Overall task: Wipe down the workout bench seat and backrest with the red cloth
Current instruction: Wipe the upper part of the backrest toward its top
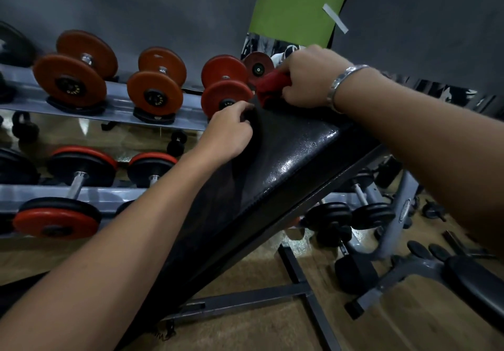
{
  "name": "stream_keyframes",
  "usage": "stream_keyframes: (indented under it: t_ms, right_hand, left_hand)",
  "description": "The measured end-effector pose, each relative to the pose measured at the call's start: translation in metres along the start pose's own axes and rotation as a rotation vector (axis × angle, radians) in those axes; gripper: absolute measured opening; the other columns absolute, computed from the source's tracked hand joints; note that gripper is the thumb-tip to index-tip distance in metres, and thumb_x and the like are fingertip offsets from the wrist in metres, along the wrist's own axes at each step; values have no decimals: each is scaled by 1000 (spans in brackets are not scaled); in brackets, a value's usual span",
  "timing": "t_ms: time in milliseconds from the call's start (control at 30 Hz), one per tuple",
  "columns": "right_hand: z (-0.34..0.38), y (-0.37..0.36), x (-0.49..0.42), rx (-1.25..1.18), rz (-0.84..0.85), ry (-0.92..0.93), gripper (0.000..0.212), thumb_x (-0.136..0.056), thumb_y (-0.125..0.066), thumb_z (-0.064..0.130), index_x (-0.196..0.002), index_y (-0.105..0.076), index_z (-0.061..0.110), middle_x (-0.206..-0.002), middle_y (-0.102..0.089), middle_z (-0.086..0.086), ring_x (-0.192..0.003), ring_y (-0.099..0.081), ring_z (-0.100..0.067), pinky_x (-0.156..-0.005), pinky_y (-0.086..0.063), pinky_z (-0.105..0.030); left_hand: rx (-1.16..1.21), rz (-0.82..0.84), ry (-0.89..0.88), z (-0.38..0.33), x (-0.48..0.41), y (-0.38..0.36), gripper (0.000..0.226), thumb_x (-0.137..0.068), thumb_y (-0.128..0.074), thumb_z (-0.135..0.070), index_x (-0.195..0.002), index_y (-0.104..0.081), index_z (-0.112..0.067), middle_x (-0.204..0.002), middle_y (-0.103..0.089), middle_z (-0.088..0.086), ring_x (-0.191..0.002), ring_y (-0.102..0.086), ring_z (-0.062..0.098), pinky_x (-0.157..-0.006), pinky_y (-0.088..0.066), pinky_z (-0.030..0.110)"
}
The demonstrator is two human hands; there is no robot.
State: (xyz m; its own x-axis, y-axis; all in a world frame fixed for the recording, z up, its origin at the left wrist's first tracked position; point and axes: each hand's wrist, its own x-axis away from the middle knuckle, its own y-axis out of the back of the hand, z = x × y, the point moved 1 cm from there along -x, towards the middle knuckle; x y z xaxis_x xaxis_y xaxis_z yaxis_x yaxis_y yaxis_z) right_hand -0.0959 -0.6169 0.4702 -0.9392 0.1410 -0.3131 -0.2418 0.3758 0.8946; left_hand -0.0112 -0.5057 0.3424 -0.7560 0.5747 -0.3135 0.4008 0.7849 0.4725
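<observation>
Red cloth at the top of the backrest.
Right hand (pixel 305 78) fingers clutch the cloth (pixel 271 87) on the backrest (pixel 286 154); left hand (pixel 229 135) fingers seemingly curl over its edge.

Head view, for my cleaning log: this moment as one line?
right hand: gripping red cloth at backrest top | left hand: holding backrest edge | phase: wiping

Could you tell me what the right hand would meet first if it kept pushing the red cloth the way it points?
Probably the nearest orange-red disc dumbbell on the rack, just past the right hand and crumpled red cloth at the backrest's top; depth is uncertain.
</observation>
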Motion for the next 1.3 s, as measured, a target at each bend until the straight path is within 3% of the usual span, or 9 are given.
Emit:
stream_keyframes:
  t_ms: [100,233,400,600,767,933,1067,1167,1300]
  right_hand:
    - [13,-4,15,0,54,121,37,-78,-58,27,-111,-73,31,-86,-70,-6,-76,-60,-29,-74,-56,-36]
    - [5,7,33,-45,39,134,24,-83,-61,39,-99,-73,27,-69,-63,-4,-60,-51,-12,-61,-48,-30]
    - [17,-2,26,59,21,80,32,-83,-52,29,-109,-69,26,-88,-66,-5,-77,-61,-29,-72,-57,-37]
    - [13,8,51,53,90,157,31,-78,-50,49,-96,-69,32,-84,-66,8,-74,-61,-17,-66,-57,-36]
    - [8,4,44,174,-40,93,32,-88,-48,40,-114,-62,30,-107,-63,4,-101,-57,-24,-72,-52,-35]
    - [17,3,66,129,62,205,43,-83,-47,42,-123,-62,35,-119,-66,10,-105,-58,-20,-85,-53,-40]
    - [3,15,77,121,53,208,47,-80,-42,54,-116,-65,37,-114,-65,15,-101,-59,-17,-77,-56,-40]
    - [-1,18,68,165,-26,92,41,-84,-41,45,-116,-64,34,-110,-67,10,-102,-61,-20,-73,-57,-38]
    - [21,9,83,106,44,185,37,-84,-52,32,-118,-66,31,-116,-69,11,-107,-62,-16,-93,-54,-37]
  left_hand:
    - [-4,4,-9,1,1,1,49,-79,-46,-10,-120,-65,-26,-115,-70,5,-110,-63,28,-94,-53,43]
    - [25,1,-10,4,3,1,59,-83,-45,-6,-132,-62,-35,-129,-67,-1,-121,-60,22,-102,-50,36]
    - [-8,-6,-98,8,1,-3,54,-87,-47,0,-135,-59,-22,-133,-64,5,-127,-55,25,-99,-42,29]
    - [-18,1,-138,17,-3,-4,51,-95,-46,-10,-143,-53,-24,-143,-57,1,-134,-50,19,-112,-39,35]
    - [-47,-29,-192,25,-6,-9,53,-97,-42,-7,-147,-48,-22,-149,-52,0,-140,-44,21,-114,-37,35]
    - [-73,-61,-215,29,-9,-12,51,-98,-44,-8,-146,-49,-24,-148,-53,-2,-136,-46,20,-106,-35,28]
    - [-79,-75,-226,27,-5,-13,51,-100,-41,-9,-148,-47,-24,-151,-50,-4,-136,-43,19,-110,-35,32]
    - [-88,-86,-214,27,-4,-13,52,-100,-39,-8,-149,-46,-24,-151,-49,-5,-136,-43,18,-109,-34,30]
    - [-92,-91,-230,26,-4,-13,52,-98,-42,-6,-147,-48,-21,-149,-51,-2,-133,-46,22,-107,-35,31]
